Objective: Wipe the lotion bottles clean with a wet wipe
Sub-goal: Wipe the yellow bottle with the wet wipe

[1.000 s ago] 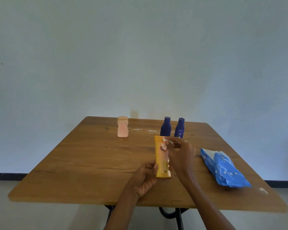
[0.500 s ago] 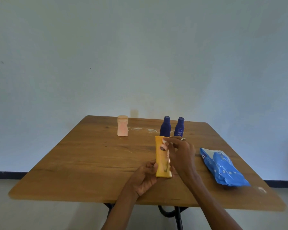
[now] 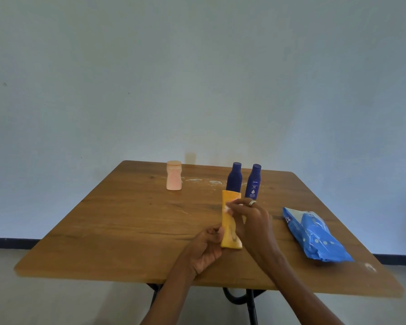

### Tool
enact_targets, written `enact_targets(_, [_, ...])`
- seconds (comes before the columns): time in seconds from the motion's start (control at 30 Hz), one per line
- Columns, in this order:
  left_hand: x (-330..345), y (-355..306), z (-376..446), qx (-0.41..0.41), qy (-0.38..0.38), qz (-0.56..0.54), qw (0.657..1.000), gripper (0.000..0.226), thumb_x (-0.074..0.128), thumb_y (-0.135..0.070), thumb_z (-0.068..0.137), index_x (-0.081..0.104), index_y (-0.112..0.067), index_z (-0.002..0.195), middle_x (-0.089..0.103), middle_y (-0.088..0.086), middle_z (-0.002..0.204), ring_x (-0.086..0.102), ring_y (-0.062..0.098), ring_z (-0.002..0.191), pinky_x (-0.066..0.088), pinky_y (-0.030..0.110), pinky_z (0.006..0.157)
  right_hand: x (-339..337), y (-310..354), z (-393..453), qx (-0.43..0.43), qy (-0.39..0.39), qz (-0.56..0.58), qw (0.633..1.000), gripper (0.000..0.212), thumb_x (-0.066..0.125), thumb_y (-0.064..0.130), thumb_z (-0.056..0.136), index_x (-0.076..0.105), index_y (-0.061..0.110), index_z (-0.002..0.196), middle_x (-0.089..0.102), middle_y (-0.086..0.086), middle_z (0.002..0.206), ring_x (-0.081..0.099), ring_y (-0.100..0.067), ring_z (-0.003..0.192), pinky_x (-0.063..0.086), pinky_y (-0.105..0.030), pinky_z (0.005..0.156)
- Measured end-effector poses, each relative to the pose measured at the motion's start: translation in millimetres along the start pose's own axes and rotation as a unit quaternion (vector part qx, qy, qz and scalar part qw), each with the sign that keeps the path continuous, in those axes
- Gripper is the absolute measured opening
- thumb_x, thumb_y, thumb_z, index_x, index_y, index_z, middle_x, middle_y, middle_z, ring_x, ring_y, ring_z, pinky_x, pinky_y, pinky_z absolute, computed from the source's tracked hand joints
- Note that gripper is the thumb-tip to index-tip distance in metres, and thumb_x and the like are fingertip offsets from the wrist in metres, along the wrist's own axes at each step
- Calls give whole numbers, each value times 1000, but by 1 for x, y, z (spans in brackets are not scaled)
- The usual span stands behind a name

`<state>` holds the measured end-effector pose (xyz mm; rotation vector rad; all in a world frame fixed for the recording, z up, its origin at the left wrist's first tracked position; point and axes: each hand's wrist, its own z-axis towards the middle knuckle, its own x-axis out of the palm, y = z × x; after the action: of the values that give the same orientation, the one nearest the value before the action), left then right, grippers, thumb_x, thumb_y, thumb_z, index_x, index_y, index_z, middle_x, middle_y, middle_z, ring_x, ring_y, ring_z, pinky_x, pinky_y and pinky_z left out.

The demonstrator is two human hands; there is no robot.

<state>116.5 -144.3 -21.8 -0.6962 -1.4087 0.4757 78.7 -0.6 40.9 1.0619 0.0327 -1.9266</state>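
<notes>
A yellow lotion tube (image 3: 230, 221) stands upright near the middle of the wooden table (image 3: 127, 226). My left hand (image 3: 205, 249) grips its lower end. My right hand (image 3: 251, 221) pinches a small white wet wipe (image 3: 227, 207) against the tube's upper front. Behind it stand two dark blue bottles (image 3: 234, 177) (image 3: 253, 181) side by side. A peach bottle (image 3: 174, 175) stands at the far left of the table.
A blue pack of wet wipes (image 3: 314, 235) lies on the table's right side. White smears (image 3: 204, 181) mark the wood between the peach bottle and the blue bottles. A pale wall rises behind the table.
My right hand with the wipe has slid a little down the tube's front. The left hand keeps its hold on the tube's base.
</notes>
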Motion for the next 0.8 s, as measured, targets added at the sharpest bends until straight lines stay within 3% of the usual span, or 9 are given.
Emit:
enact_targets(0.1, [-3,1,1,-11,8,8,1000,23,59,2,86,67,9,108,67,23,106,67,30,100,52,45,93,1,1,16,31,-31,7,999,28,72,6,81,71,13,108,68,-1,110,57,-3,91,35,-2,69])
enact_targets(0.23, [-5,0,2,-10,8,7,1000,32,72,-1,78,68,7,109,67,20,103,66,27,97,52,42,93,4,-2,-1,-6,2,-7,1000,35,76,6,77,70,17,110,67,-1,113,63,-14,101,50,-20,79])
enact_targets(0.37, [-11,-1,4,-19,-13,-24,999,41,57,0,87,56,8,127,65,22,111,64,30,103,49,51,98,6,0,-36,-25,40,9,999,38,79,11,73,70,19,109,66,1,111,63,-10,99,52,-19,80])
enact_targets(0.5, [-12,1,7,-27,-7,-10,1000,48,59,-5,89,50,8,134,61,23,121,57,33,112,38,57,109,1,1,-37,-26,41,11,999,37,80,17,73,69,19,108,66,0,109,63,-11,98,56,-26,79])
enact_targets(0.57, [-10,1,6,-35,4,-6,999,43,57,-5,91,52,8,131,61,23,122,58,34,114,34,57,111,1,-2,-22,-19,8,3,1000,35,79,12,75,69,16,108,65,-1,109,62,-11,97,55,-23,76])
enact_targets(0.67, [-6,2,2,-40,12,14,999,23,59,-4,89,63,5,110,64,19,107,63,29,101,39,55,108,5,-3,4,25,-37,20,999,30,76,7,78,71,16,106,66,2,107,60,-9,95,46,-12,74])
enact_targets(0.73, [-6,2,2,-33,12,5,999,21,62,-3,87,65,5,106,62,20,105,62,30,100,38,57,109,10,-3,10,24,-37,22,999,27,75,7,79,72,16,104,67,2,106,61,-10,94,51,-19,74])
enact_targets(0.8, [-7,0,2,-24,0,-19,1000,34,62,-1,86,59,8,118,59,23,114,57,34,109,32,58,113,12,1,2,3,-30,13,999,29,76,7,77,71,15,105,67,0,106,62,-12,94,54,-25,75])
